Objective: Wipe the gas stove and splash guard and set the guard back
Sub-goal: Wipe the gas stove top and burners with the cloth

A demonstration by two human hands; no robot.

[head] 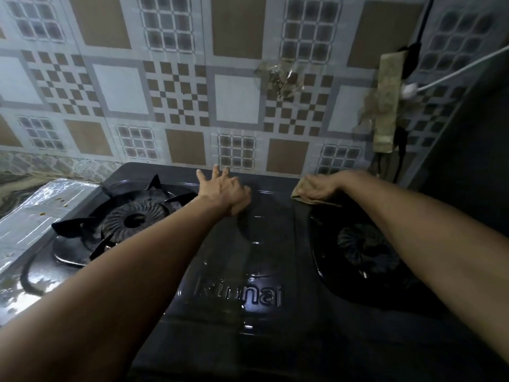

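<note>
A dark two-burner gas stove [248,271] fills the lower middle of the head view, wet and shiny on top. Its left burner [135,219] carries a black pan support; the right burner [363,244] is bare. My left hand [223,188] lies flat with spread fingers on the stove's back edge, by the patterned splash guard [176,86] that stands along the wall. My right hand [319,186] presses a brownish cloth [300,193] onto the stove's back right corner.
A foil-covered counter [35,216] with food crumbs lies left of the stove. Taped plastic [281,78] sticks to the guard. At the right hang a folded cloth strip [385,106], a white cable [454,70] and dark cords.
</note>
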